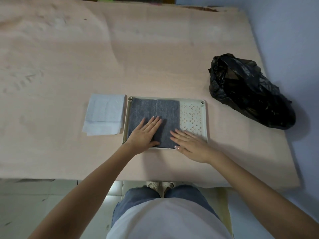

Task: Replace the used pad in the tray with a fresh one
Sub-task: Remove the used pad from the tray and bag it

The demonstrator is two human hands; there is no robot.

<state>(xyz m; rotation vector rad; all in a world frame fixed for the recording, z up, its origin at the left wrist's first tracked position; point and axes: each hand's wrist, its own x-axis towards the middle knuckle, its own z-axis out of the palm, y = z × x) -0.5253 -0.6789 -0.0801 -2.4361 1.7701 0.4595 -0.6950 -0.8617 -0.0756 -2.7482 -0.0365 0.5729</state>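
Note:
A cream plastic tray [205, 118] with a perforated floor lies near the table's front edge. A grey pad [146, 109], partly folded, covers its left two thirds; the right third shows bare perforations. My left hand [146, 133] lies flat on the pad's near left part, fingers straight. My right hand [188, 144] rests flat over the tray's near rim, its fingertips touching the pad's right edge. A folded white pad [105, 114] sits on the table just left of the tray.
A crumpled black plastic bag [248, 90] lies to the right of the tray, near the table's right edge. The pink-beige table [120, 49] stretches far behind the tray. My legs and shoes stand at its front edge.

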